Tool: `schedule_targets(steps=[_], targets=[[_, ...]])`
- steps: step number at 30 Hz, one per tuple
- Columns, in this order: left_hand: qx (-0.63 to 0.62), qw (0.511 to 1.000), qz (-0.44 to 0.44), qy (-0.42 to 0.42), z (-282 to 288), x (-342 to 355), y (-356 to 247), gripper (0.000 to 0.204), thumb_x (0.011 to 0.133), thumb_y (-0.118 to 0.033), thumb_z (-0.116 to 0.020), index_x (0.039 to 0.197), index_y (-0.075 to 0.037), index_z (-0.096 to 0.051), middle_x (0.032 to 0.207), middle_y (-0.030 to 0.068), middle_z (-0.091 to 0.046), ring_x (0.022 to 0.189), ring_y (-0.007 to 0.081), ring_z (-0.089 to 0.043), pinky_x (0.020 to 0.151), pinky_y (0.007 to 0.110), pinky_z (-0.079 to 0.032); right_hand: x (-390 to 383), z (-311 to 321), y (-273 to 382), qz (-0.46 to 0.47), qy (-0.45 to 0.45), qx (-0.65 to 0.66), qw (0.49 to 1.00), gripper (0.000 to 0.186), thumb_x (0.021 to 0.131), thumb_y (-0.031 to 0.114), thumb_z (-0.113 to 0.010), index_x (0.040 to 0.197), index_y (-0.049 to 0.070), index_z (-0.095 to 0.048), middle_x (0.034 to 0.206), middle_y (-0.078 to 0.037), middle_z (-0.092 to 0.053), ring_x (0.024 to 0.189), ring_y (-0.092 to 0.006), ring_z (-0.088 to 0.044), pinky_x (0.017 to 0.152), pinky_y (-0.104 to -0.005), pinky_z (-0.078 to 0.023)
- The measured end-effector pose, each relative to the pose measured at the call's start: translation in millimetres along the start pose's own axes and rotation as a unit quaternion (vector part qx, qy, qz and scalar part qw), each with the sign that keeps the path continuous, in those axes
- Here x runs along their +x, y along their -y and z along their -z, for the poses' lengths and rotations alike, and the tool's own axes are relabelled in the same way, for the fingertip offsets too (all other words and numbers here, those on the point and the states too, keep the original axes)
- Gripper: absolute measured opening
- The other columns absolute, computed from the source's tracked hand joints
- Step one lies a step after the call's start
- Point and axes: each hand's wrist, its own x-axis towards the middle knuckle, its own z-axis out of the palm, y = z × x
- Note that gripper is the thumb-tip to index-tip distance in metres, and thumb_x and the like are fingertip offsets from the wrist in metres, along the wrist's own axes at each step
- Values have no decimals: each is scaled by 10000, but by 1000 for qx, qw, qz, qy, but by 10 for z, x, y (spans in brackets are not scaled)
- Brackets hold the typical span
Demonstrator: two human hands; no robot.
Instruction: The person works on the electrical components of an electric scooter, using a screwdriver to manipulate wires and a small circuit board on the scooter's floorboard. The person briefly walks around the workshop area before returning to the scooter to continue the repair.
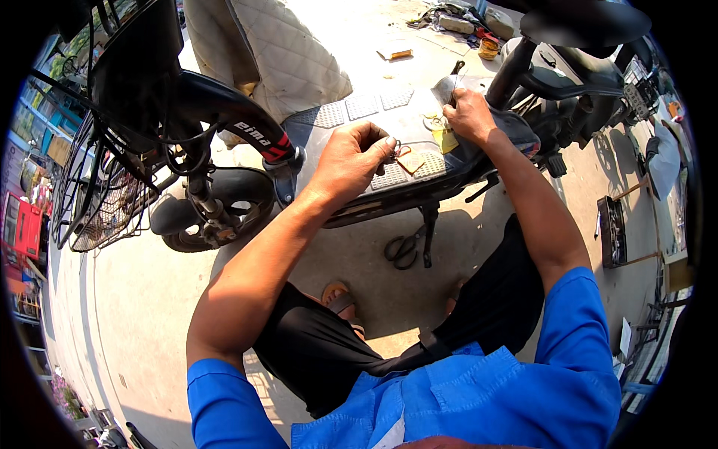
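I sit in front of an electric scooter with a grey footboard. My left hand is closed in a pinch above the footboard's front edge. A small dark loop, perhaps wire, shows at its fingertips. Just below them lies a small tan, flat piece. My right hand is a closed fist near the seat end of the footboard. A thin, dark-tipped object sticks up beside its knuckles; whether the fist holds it is hard to make out. A yellow piece lies below that hand.
Black scissors lie on the ground below the scooter, beside its kickstand. The front wheel and wire basket are at left, the black seat at upper right. A quilted cover hangs behind the front column. A dark tray lies right.
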Motion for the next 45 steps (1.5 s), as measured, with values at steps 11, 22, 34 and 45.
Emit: schedule_targets(steps=[11,22,34,45], targets=[[4,1000,0,-1,15,-33,-1,149,950,-107,-644,901,33,-634,739,16,-610,650,79,-547,608,240,-464,-2,8,156,25,51,58,997,204,797,169,-626,827,-26,-676,839,-261,-671,821,-425,-664,800,-472,-535],[9,1000,2,-7,41,-53,13,150,951,-113,-647,910,31,-637,745,14,-614,647,71,-545,601,235,-463,-3,-18,303,74,75,11,994,179,801,145,-625,816,-31,-657,836,-258,-671,840,-426,-657,809,-481,-532],[21,1000,2,-8,66,-71,-22,158,949,-116,-649,917,38,-635,751,20,-617,656,77,-555,613,237,-468,81,-21,103,-7,8,5,1000,196,766,166,-660,786,-29,-672,788,-255,-674,802,-409,-675,795,-454,-553],[30,999,-11,1,52,-71,-46,164,951,-123,-649,909,35,-629,761,20,-624,656,73,-557,608,235,-472,58,39,-6,-19,39,36,998,201,769,161,-652,830,-28,-682,814,-256,-680,804,-398,-680,780,-452,-552]])
